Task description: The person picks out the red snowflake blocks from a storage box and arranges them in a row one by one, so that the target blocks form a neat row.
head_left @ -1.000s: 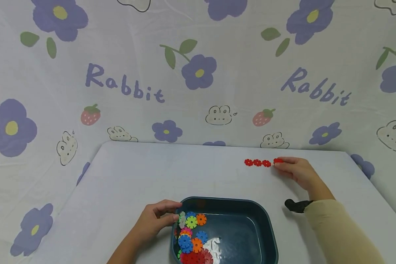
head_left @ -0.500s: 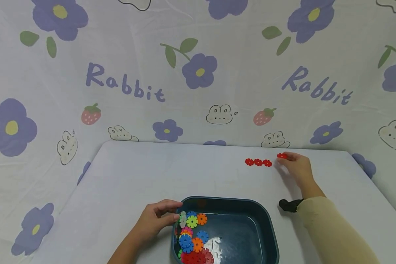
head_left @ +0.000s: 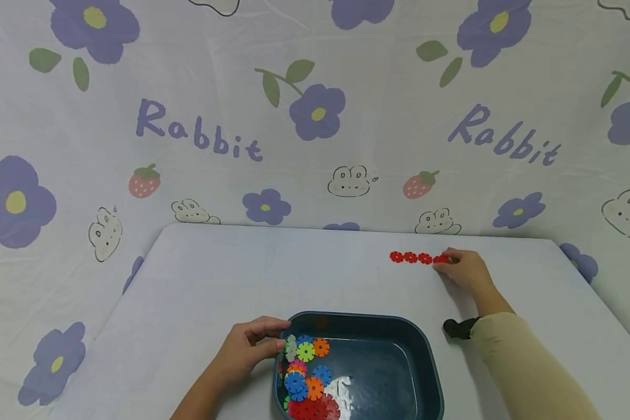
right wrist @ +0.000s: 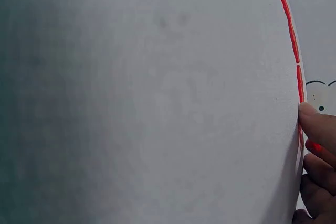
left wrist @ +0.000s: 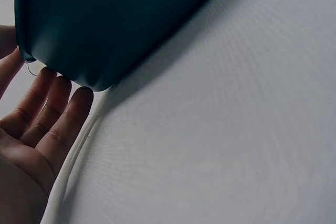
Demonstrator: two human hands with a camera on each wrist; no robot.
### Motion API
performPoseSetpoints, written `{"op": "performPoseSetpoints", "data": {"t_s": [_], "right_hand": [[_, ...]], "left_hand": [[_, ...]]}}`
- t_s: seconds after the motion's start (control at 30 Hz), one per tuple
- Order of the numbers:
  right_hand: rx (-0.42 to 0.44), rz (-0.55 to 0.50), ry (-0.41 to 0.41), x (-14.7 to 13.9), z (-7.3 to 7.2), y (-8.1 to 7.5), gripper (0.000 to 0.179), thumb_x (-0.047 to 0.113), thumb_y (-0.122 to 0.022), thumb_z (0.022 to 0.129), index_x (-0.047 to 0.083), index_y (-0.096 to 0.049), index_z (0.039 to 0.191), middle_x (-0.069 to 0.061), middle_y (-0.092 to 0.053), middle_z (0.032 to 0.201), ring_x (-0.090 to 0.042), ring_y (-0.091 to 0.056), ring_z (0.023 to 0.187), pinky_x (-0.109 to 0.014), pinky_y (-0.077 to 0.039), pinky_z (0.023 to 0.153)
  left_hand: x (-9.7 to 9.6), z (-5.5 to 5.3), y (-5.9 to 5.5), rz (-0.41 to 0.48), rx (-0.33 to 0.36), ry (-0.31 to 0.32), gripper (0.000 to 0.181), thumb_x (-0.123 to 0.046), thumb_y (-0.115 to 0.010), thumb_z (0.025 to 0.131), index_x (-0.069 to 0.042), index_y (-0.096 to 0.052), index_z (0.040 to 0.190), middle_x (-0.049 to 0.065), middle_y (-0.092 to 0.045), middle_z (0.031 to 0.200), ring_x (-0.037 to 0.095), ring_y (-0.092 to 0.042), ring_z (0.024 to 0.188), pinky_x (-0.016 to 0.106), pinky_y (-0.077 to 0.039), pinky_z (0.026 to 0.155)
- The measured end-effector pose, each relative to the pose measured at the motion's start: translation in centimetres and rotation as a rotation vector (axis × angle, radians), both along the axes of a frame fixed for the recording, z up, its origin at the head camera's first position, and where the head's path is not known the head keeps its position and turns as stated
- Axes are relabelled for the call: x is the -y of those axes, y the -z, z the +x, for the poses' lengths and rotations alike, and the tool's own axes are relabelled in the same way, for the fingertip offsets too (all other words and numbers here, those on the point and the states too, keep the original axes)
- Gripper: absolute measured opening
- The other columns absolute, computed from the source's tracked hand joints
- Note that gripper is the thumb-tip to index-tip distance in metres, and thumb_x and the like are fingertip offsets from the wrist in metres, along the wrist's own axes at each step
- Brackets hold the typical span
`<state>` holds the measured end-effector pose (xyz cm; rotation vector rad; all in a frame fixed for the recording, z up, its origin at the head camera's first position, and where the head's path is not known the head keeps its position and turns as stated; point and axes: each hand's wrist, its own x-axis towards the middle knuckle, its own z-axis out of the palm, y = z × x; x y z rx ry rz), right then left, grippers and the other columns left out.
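Near the table's far edge, several red snowflake discs lie flat in a row. My right hand pinches another red snowflake disc at the row's right end, partly covered by the fingers. In the right wrist view a thin gap separates this disc from the row; more red shows between the thumb and fingers, and I cannot tell whether it is another piece. My left hand holds the left rim of the dark teal tray, its fingertips against the outer wall in the left wrist view.
Snowflake discs in blue, orange, green, pink and red lie along the tray's left side. The white table ends at a cloth backdrop with flowers and rabbits. A black strap end sticks out at the right wrist.
The right hand first drew the red disc away from the row, up and to the right, then brought it back down to the row's end. The left hand and tray have stayed put.
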<state>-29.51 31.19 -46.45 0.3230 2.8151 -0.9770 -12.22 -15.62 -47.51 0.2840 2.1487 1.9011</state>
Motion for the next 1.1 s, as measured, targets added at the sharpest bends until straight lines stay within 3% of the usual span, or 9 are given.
{"op": "performPoseSetpoints", "data": {"t_s": [0.47, 0.83, 0.97, 1.1], "right_hand": [[0.014, 0.081, 0.004, 0.1, 0.2, 0.0, 0.065, 0.031, -0.067, 0.094, -0.002, -0.043, 0.144, -0.032, -0.037, 0.148, -0.051, -0.032, 0.135, -0.059, -0.036, 0.109], [0.045, 0.064, -0.03, -0.5, -0.1, 0.2, 0.07, 0.033, -0.069, 0.091, 0.001, -0.041, 0.147, -0.029, -0.035, 0.151, -0.049, -0.029, 0.139, -0.061, -0.034, 0.11], [0.082, 0.023, -0.081, -0.5, -0.2, -1.2, 0.069, 0.035, -0.067, 0.093, 0.004, -0.04, 0.148, -0.028, -0.036, 0.152, -0.048, -0.032, 0.139, -0.061, -0.037, 0.108], [0.001, -0.002, -0.22, 1.3, 0.0, -4.5, 0.062, 0.037, -0.065, 0.094, 0.005, -0.047, 0.144, -0.027, -0.044, 0.147, -0.046, -0.04, 0.136, -0.059, -0.043, 0.104]], "left_hand": [[-0.2, 0.3, 0.1, 0.017, -0.007, 0.018, 0.034, -0.019, -0.069, 0.092, -0.004, -0.067, 0.122, 0.017, -0.065, 0.124, 0.02, -0.063, 0.107, 0.028, -0.058, 0.084], [-0.2, 0.5, 0.3, 0.01, 0.022, 0.006, 0.033, -0.019, -0.069, 0.092, -0.006, -0.068, 0.122, 0.015, -0.066, 0.123, 0.021, -0.062, 0.109, 0.027, -0.057, 0.085], [-0.2, 0.2, 0.4, -0.011, 0.002, 0.004, 0.031, -0.021, -0.07, 0.092, -0.01, -0.069, 0.121, 0.011, -0.067, 0.122, 0.023, -0.062, 0.109, 0.026, -0.057, 0.086], [0.0, 0.0, 0.3, -0.021, -0.024, -0.01, 0.031, -0.021, -0.071, 0.091, -0.012, -0.07, 0.12, 0.01, -0.068, 0.119, 0.023, -0.063, 0.108, 0.025, -0.057, 0.085]]}}
